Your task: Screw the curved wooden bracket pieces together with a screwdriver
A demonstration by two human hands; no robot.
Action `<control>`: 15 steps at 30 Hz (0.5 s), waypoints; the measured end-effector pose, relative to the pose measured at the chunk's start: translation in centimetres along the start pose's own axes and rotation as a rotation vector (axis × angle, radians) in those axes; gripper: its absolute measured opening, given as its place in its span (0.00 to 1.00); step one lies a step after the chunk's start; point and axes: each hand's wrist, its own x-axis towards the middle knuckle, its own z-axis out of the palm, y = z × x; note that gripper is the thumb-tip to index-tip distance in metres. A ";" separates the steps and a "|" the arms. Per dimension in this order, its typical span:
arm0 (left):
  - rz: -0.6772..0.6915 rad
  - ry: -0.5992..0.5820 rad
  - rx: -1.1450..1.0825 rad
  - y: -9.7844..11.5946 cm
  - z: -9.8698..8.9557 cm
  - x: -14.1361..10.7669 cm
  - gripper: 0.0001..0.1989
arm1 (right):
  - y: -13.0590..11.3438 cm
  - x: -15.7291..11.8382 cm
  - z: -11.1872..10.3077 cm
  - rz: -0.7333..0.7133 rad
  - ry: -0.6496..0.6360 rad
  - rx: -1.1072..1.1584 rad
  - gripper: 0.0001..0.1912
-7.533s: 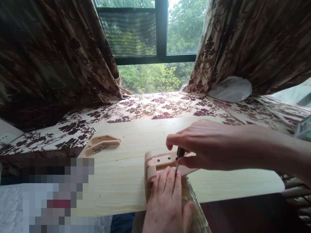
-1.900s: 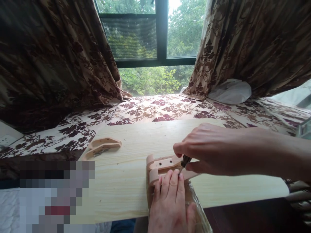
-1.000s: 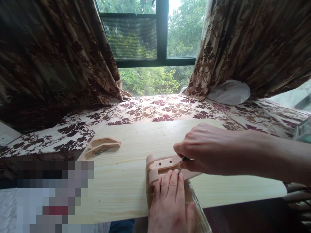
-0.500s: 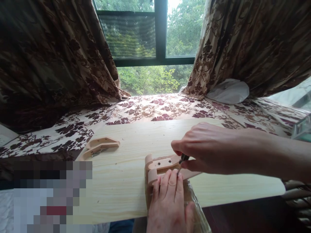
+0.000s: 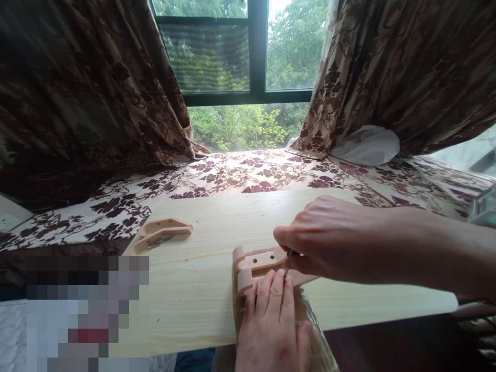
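Patterned curtains (image 5: 89, 88) hang on both sides of a dark-framed window (image 5: 256, 96) with green trees beyond, above a floral cloth (image 5: 236, 173). In front of it lies a pale wooden board (image 5: 194, 299), the work surface. A blurred-out patch covers the lower left corner.

Over the board, the person's right hand (image 5: 325, 235) is closed around a small dark-handled tool (image 5: 291, 252), probably a screwdriver, mostly hidden by the fingers. The left hand (image 5: 267, 330) lies flat, gripping nothing, its fingers pressing down on a shaped wooden piece (image 5: 245, 281). That piece rests on a brown wrapped block (image 5: 321, 346) at the board's near edge, with 2 dark round fittings (image 5: 263, 259) showing in its far arm. A white plastic bag (image 5: 366, 146) sits by the right curtain. Well apart, toward the left end of the board, lies a 2nd shaped piece (image 5: 176, 228), with thin metal bits (image 5: 159, 242) beside its near arm.

The step in hand appears to be driving a fastener into the near arm, close to the left fingertips; its depth cannot be told. The next move seems to call for a seated tip, steady downward pressure and fingers clear of any slip.
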 end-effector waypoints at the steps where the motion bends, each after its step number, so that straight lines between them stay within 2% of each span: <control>1: -0.005 -0.003 0.000 0.0 0.0 0.0 0.27 | 0.0 -0.2 -0.2 -0.006 -0.022 0.002 0.08; 7: -0.009 -0.025 -0.002 0.1 0.1 -0.1 0.27 | -0.2 0.0 -0.5 -0.083 -0.115 -0.003 0.08; 12: 0.006 -0.026 -0.001 0.0 0.2 -0.2 0.27 | 0.5 0.1 0.1 -0.020 -0.040 0.007 0.10; 15: 0.010 -0.026 0.011 -0.1 0.1 -0.3 0.28 | 0.7 -0.4 -0.3 0.001 -0.056 0.030 0.02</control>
